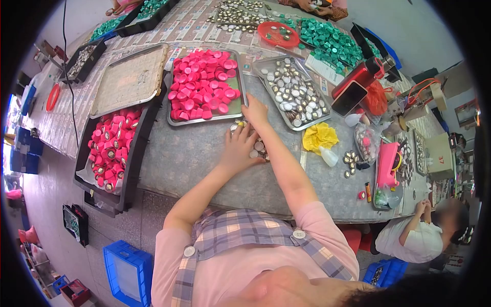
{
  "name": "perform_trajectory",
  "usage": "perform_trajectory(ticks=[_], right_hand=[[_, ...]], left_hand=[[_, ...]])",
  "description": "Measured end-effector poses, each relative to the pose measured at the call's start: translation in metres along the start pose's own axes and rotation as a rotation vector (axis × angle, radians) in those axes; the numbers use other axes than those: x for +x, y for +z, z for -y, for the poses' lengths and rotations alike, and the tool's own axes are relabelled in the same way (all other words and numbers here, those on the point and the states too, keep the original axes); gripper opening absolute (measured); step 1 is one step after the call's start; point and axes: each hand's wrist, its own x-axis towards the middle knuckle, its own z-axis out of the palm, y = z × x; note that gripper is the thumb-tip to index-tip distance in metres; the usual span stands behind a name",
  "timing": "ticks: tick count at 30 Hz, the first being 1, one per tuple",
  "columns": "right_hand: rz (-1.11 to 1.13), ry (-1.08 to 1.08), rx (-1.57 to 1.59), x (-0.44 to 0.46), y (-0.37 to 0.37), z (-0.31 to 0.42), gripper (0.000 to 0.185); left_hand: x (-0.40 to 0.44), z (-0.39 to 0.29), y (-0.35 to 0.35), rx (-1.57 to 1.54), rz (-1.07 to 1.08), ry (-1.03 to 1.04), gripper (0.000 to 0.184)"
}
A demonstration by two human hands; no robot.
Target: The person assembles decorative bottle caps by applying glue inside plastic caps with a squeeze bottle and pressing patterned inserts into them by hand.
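Observation:
My left hand [239, 147] lies spread over a small pile of round metal-and-white pieces [260, 148] on the grey table [204, 163]. Crossing just beyond it, my right hand [255, 111] touches the right edge of a metal tray [179, 122] that holds many pink caps [202, 84]; what its curled fingers hold, if anything, is hidden. To the right is a second metal tray [294, 127] with many round white-and-metal pieces [291, 89].
A black crate [139, 153] of pink pieces [110, 148] stands at the left under an empty tray [130, 77]. Yellow cloth [319, 137], a white bottle [328, 156], a phone [350, 97] and green caps [330, 43] lie rightward. A co-worker [414, 238] sits at the right.

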Motion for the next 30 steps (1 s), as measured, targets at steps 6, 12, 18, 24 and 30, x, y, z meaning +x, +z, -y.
perform_trajectory(ticks=[6,12,18,24,30], right_hand=[[0.125,0.001,-0.097,-0.017,-0.015,0.009,0.036],[0.142,-0.04,-0.117,-0.029,-0.018,0.018,0.041],[0.069,-0.172,-0.15,-0.044,-0.029,0.02,0.037],[-0.249,-0.19,0.314,-0.065,-0.06,-0.032,0.027],[-0.202,-0.308,0.189,-0.081,-0.049,-0.046,0.038]], left_hand=[[0.001,-0.002,-0.002,-0.005,-0.041,0.046,0.077],[0.006,-0.003,0.004,-0.1,-0.053,0.109,0.071],[0.013,-0.007,0.011,-0.012,-0.02,0.134,0.068],[0.015,-0.011,0.012,-0.077,-0.044,0.013,0.076],[0.029,-0.017,0.018,-0.035,-0.143,-0.079,0.073]])
